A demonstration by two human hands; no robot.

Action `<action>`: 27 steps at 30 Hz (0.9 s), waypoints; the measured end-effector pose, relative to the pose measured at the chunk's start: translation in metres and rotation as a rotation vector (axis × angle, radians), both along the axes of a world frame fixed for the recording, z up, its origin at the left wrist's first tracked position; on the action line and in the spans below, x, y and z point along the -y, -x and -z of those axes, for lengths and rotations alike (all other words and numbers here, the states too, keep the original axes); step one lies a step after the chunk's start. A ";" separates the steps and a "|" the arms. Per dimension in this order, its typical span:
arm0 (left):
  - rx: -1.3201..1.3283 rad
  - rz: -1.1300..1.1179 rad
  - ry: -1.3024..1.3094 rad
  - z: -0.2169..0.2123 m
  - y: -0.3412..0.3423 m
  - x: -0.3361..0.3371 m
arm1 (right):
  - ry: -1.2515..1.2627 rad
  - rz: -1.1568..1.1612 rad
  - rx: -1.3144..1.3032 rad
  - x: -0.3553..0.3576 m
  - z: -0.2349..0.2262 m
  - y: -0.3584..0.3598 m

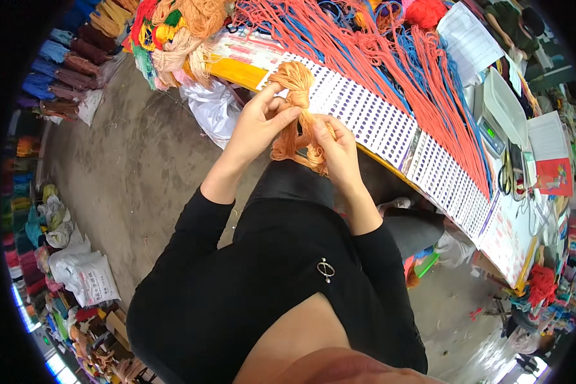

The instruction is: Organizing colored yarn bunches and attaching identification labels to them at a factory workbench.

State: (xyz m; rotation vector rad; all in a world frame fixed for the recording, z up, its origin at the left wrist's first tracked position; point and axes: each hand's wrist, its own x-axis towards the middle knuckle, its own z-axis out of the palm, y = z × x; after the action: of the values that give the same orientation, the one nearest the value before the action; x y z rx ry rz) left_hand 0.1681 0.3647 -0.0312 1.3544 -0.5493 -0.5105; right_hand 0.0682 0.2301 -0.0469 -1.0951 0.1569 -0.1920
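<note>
A light orange skein of thread [294, 78] is held up over my lap at the table's edge. My left hand [262, 118] pinches it near its middle, thumb and fingers pressed together. On its other side my right hand [336, 144] grips the same skein, with the thumb along the strands. The upper part bunches into a rounded bundle above my fingers, while loose loops hang below between the two hands. White cards with rows of small dark purple dots [365, 118] lie on the table just behind the skein.
Long coral and blue strands [365, 57] stretch across the table. Multicoloured yarn [173, 38] heaps at its far left end. To the right are a scale with a clear tray [493, 137], scissors [506, 173] and paper sheets [470, 41]. A white sack [211, 112] sits beside the table.
</note>
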 end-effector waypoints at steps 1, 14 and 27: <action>0.071 -0.032 -0.030 0.002 0.002 0.001 | -0.001 -0.001 -0.002 0.000 0.003 0.000; -0.038 0.001 0.003 -0.022 -0.007 -0.011 | -0.278 -0.002 0.015 0.018 0.027 0.001; 0.273 0.006 -0.261 -0.024 0.014 0.004 | 0.018 0.157 -0.005 0.011 0.013 -0.002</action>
State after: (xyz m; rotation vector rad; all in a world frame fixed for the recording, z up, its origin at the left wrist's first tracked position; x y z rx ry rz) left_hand 0.1541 0.3611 -0.0070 1.6859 -0.7277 -0.4135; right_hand 0.0698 0.2193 -0.0594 -1.1016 0.2462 -0.3324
